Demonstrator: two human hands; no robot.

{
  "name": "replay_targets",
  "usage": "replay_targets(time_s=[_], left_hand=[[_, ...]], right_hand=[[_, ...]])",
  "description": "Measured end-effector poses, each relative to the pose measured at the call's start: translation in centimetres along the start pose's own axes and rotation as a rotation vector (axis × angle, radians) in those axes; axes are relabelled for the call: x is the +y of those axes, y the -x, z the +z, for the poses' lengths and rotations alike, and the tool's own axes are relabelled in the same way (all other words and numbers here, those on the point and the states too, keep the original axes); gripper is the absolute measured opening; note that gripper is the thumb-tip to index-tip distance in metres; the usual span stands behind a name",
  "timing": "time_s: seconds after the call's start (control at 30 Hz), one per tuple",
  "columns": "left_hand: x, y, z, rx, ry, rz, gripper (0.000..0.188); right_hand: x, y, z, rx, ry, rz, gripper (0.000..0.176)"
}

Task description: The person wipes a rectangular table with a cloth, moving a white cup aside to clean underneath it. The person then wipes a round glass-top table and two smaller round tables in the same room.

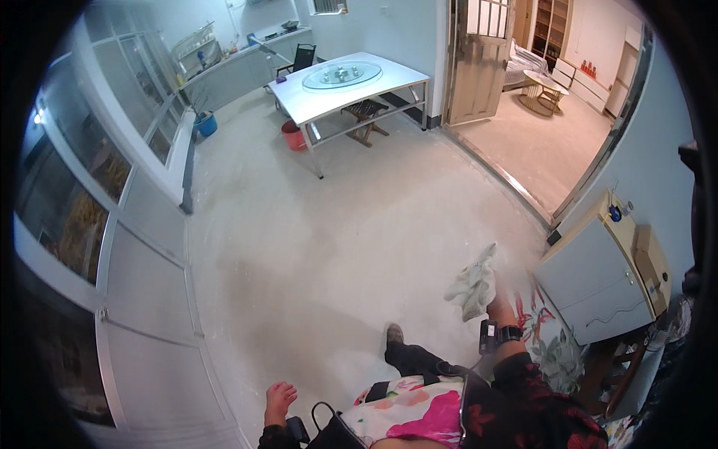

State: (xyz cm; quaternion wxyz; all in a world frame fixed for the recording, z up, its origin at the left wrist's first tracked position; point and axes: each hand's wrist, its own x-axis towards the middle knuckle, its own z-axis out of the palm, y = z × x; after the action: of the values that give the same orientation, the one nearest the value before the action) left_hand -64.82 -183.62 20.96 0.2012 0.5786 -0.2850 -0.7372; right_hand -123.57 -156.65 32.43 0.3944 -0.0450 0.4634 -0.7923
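A pale, crumpled cloth [475,286] hangs from my right hand [501,300] over the floor, in front of me and to the right. Part of this hand is blurred, so its fingers cannot be made out. A black watch [510,334] and a small black device [488,335] sit at the right wrist. Low in the view, my left hand [280,397] is held out beside my body with its fingers loosely bent. Nothing shows in it. Another dark device [297,429] is at the left wrist.
A white table [280,98] with a glass turntable [314,84] stands ahead, a red bucket [293,137] near its leg. An open door [477,78] leads to another room on the right. Nearer are a cabinet [597,275] and, leftward, framed glass panels [148,236].
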Motion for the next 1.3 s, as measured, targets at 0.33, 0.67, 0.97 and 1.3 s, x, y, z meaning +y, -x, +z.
replay_targets(time_s=[0.33, 0.67, 0.97, 1.3], left_hand=[[21.8, -18.9, 24.5, -0.181, -0.343, -0.01, 0.033], [39.3, -44.2, 37.3, -0.156, -0.394, -0.077, 0.032], [59.6, -62.3, 56.5, -0.217, -0.556, 0.104, 0.036], [70.6, -79.2, 74.9, -0.032, -0.646, 0.224, 0.059]], right_hand=[[-10.5, -26.6, 6.2, -0.022, 0.039, -0.062, 0.039], [-12.3, -54.3, 16.7, 0.141, 0.123, -0.026, 0.039], [-16.6, -77.6, 24.5, 0.092, 0.199, 0.04, 0.04], [-19.8, -107.9, 26.8, 0.083, 0.393, 0.042, 0.039]])
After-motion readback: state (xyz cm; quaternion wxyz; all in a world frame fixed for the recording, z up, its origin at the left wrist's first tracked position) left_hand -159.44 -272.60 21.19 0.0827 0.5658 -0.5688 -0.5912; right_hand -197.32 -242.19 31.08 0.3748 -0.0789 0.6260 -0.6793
